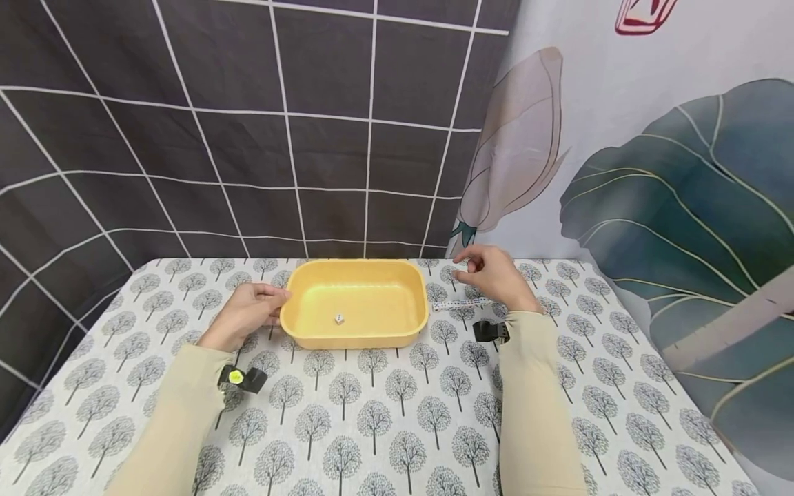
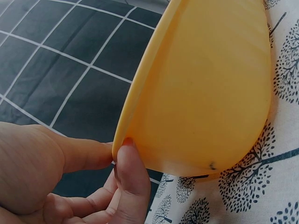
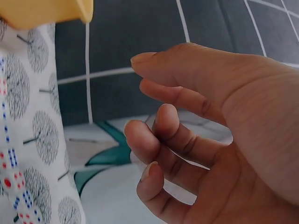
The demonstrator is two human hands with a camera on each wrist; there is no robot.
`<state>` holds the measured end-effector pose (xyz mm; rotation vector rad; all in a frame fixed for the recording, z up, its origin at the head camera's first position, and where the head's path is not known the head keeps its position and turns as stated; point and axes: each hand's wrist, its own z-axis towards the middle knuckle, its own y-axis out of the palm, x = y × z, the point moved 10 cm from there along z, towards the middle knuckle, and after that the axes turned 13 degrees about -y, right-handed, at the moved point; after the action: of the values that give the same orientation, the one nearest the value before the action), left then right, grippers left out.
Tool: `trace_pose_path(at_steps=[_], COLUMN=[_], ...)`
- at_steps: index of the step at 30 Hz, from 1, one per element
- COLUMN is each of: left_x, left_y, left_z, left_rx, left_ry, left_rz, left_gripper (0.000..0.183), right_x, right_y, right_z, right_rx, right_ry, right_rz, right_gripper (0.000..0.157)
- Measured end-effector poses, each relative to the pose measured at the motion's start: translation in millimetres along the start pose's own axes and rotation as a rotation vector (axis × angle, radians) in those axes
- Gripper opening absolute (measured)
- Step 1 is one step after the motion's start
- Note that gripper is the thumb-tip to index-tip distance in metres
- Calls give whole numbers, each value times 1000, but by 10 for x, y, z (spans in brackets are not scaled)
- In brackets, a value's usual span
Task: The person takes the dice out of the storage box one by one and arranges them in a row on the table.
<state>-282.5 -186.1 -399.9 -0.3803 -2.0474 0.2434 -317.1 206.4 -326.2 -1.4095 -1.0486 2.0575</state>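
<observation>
A shallow yellow plastic basin [image 1: 356, 342] sits on the cloth, a single white die [image 1: 339, 319] on its floor. My left hand [image 1: 248, 310] pinches the left end of its rim between thumb and fingers, as the basin's wall [image 2: 201, 93] in the left wrist view confirms. Right of the basin lies a row of white dice [image 1: 460, 304] with red and blue pips. Above and behind that row hovers my right hand [image 1: 493, 275], fingers loosely curled. In the right wrist view nothing sits between its fingertips [image 3: 140, 140], and the dice [image 3: 18, 179] show at the left edge.
The table is covered by a white cloth with grey trees [image 1: 372, 420]. Behind it hangs a dark curtain with white grid lines [image 1: 248, 151]. A pale drape with flower and leaf prints [image 1: 682, 186] hangs at the right.
</observation>
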Motion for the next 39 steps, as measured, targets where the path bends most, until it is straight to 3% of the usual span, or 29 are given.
trace_pose_path(at_steps=[10,20,39], left_x=[-5,-1,1], left_y=[8,-18,19], left_z=[16,-14,-4], left_rx=[-1,-6,-17], left_ry=[3,3,16], left_rz=[-2,13,21], left_gripper=[41,42,41], right_x=[-355,-727,-1117], right_y=[146,392,856], right_z=[109,235,288], right_rx=[-7,-26,-109], right_ry=[-92,-227,-336], right_rz=[40,2,32], right_gripper=[27,26,32])
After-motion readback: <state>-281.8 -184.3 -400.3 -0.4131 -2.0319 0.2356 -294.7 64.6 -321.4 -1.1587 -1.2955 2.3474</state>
